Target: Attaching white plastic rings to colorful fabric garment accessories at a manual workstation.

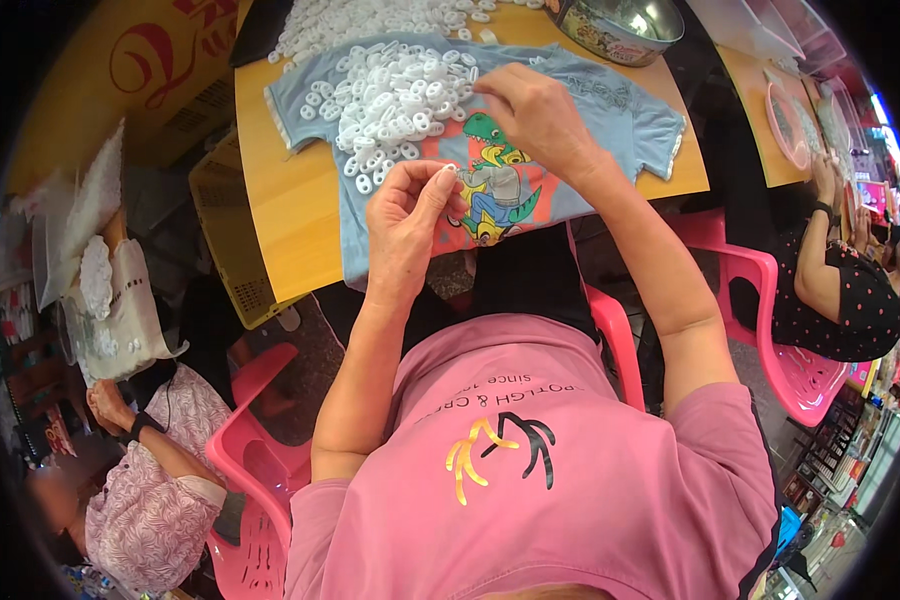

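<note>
the left hand (402,215) is raised over the near part of a blue-grey t-shirt (645,130), thumb and index finger pinched on what looks like a small white piece (451,168), mostly hidden; a fingertip grip probably suits something so tiny and leaves part of it exposed. the right hand (542,112) comes in over the shirt to the right side of a heap of white oval pieces (405,100), its fingers bent with the tips close together; whether they grip anything, i cannot tell. the heap lies on the upper left of the shirt, within easy reach of both hands, and the shirt is spread over the yellow surface (280,225), perhaps as a soft mat that stops small parts from sliding. its dinosaur print (488,150) shows between the hands, beside the heap. a further pile of white pieces (370,25) sits at the far side, likely a reserve set out of the way, and a round tin (620,42) stands at the far right, open at the top.
</note>
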A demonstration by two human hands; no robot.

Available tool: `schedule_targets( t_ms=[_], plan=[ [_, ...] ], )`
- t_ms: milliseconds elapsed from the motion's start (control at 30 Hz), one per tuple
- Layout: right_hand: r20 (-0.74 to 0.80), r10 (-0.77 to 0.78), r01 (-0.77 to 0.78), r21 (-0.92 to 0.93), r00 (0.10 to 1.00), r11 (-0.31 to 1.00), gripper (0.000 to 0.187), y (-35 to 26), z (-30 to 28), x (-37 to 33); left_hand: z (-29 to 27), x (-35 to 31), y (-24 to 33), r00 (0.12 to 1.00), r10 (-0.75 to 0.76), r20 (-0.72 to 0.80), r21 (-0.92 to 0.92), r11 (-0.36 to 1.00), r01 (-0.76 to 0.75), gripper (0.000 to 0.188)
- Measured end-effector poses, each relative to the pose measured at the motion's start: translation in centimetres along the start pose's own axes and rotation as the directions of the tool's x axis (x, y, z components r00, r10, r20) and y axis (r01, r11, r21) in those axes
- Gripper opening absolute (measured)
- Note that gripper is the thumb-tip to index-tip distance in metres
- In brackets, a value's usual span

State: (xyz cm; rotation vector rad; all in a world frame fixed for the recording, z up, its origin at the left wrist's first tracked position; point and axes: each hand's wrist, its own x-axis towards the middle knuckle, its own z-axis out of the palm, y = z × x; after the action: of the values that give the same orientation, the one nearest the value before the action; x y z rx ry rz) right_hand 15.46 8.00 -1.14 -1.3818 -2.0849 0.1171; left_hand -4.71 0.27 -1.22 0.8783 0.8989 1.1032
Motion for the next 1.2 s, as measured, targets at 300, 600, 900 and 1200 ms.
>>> schedule_targets(
  t_ms=[300, 600, 900, 1200],
  plan=[
    [0.324, 0.414, -0.448, 0.859, 0.850, 0.248, 0.022, -5.3, -4.9, -2.6, 1.9, -0.5, 1.8, 0.989, 0.143, -0.031, -0.037, 0.989, -0.144, 0.016],
    [0.509, 0.415, -0.491, 0.857, 0.754, -0.159, 0.024, -6.4, -5.3, -4.3, 3.5, -1.4, 2.0, 0.961, 0.272, 0.051, -0.048, 0.962, -0.270, 0.014],
    [0.544, 0.365, -0.480, 0.839, 0.755, -0.257, 0.027, -6.8, -6.1, -4.5, 3.8, -1.6, 2.4, 0.963, 0.262, 0.058, -0.099, 0.962, -0.255, 0.014],
    [0.287, 0.421, -0.423, 0.864, 0.861, 0.275, 0.023, -6.3, -4.9, -5.5, 4.4, -1.4, 2.3, 0.969, 0.243, 0.055, -0.048, 0.970, -0.240, 0.014]
  ],
)
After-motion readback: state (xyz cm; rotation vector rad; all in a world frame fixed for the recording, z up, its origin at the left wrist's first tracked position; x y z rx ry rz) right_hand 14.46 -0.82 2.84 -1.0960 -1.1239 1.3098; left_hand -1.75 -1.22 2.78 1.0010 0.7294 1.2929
